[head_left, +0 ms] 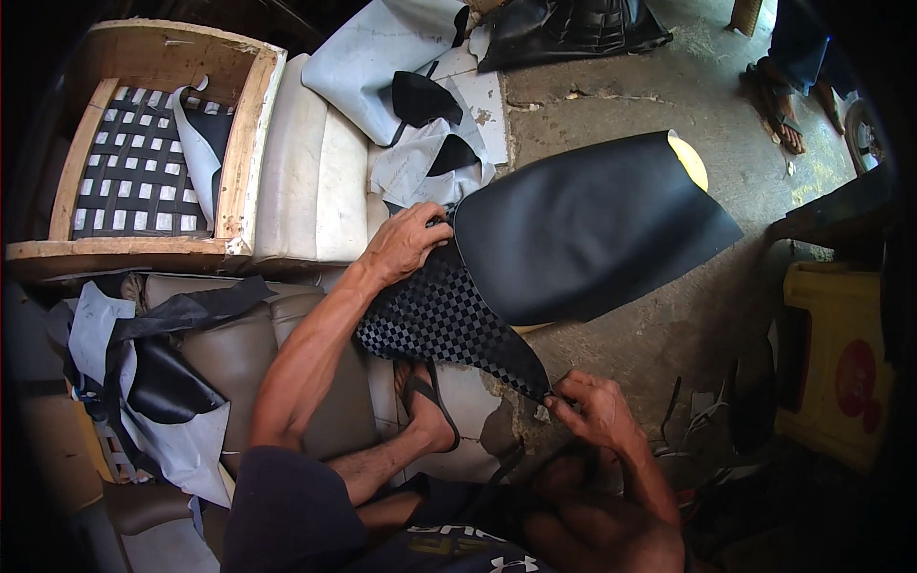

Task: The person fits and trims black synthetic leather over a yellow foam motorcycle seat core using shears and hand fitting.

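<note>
In front of me lies a motorcycle seat cover with a smooth black panel (pixel 583 229) sewn to a checkered black and grey panel (pixel 444 310). Yellow foam (pixel 689 164) shows from under its far right end, and a little more peeks out along the lower edge. My left hand (pixel 411 239) is closed on the cover's upper edge, close to the seam between the two panels. Down at the pointed lower corner of the checkered panel, my right hand (pixel 590 406) pinches the material between thumb and fingers. The checkered part is stretched between both hands.
A wooden frame with woven straps (pixel 248 162) stands at the upper left beside a cream cushion (pixel 301 172). Vinyl scraps (pixel 377 57) lie beyond it, more scraps (pixel 172 382) on a brown cushion (pixel 320 411). A yellow plastic stool (pixel 831 353) is at right; another person's foot (pixel 781 119) shows upper right.
</note>
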Action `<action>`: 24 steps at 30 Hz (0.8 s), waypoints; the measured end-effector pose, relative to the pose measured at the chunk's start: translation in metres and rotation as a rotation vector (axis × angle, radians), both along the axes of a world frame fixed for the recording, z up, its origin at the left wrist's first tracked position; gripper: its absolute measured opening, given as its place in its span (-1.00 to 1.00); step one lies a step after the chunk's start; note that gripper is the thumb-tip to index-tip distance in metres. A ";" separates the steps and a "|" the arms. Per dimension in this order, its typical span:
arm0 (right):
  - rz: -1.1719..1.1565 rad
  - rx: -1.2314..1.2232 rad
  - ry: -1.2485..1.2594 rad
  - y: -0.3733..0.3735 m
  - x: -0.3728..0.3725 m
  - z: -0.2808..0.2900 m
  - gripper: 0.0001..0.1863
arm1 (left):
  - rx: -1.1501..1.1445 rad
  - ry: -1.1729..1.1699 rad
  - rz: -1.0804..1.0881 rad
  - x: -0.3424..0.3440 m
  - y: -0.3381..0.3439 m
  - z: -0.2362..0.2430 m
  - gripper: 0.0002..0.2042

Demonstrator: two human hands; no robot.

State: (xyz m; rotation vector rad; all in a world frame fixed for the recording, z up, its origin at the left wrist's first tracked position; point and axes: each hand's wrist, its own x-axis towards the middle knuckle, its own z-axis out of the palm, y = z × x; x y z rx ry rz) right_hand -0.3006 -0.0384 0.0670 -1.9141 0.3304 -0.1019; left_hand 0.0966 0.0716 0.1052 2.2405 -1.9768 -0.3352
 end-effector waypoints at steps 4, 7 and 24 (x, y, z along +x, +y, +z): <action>-0.020 0.029 0.025 -0.001 0.001 -0.001 -0.84 | -0.079 -0.067 -0.116 -0.007 -0.004 -0.001 -0.88; -0.029 0.017 0.038 -0.003 0.001 0.000 -0.83 | -0.024 -0.066 -0.153 0.000 -0.008 -0.003 -0.89; -0.087 0.098 0.237 -0.013 -0.006 -0.029 -0.79 | -0.053 -0.231 -0.076 -0.020 -0.013 0.001 -0.74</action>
